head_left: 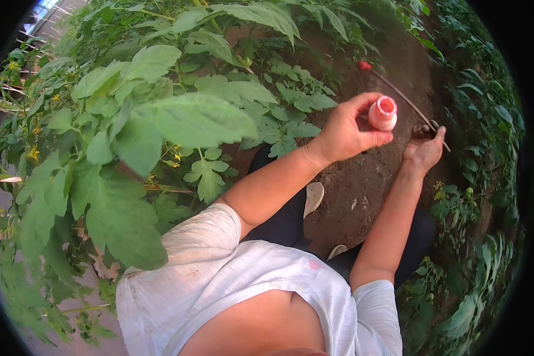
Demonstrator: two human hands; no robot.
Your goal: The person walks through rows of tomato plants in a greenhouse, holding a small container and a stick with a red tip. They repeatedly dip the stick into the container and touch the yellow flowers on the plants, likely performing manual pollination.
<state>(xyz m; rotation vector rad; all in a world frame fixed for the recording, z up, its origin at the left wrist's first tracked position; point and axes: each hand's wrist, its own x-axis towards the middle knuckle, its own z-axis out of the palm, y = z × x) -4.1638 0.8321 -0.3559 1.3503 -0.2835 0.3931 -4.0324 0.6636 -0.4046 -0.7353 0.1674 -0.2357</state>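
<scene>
My left hand (347, 129) grips a small open bottle (383, 120). Red residue coats the bottle's mouth and inside, and its lower part is partly hidden by my fingers. To the right, my right hand (425, 144) holds a thin brown stick (400, 95) near its lower end. The stick slants up and left, past the bottle without touching it. At its far end sits a red tip (364, 66), whose material is too blurred to tell. Tomato leaves lie just beyond this tip.
Leafy tomato plants (196, 118) with yellow flowers (33, 153) crowd the left side. Another row (471, 169) lines the right, bearing a small green tomato (469, 192). Between them runs bare soil (338, 222), where a light shoe (313, 198) shows beside my dark-clothed legs.
</scene>
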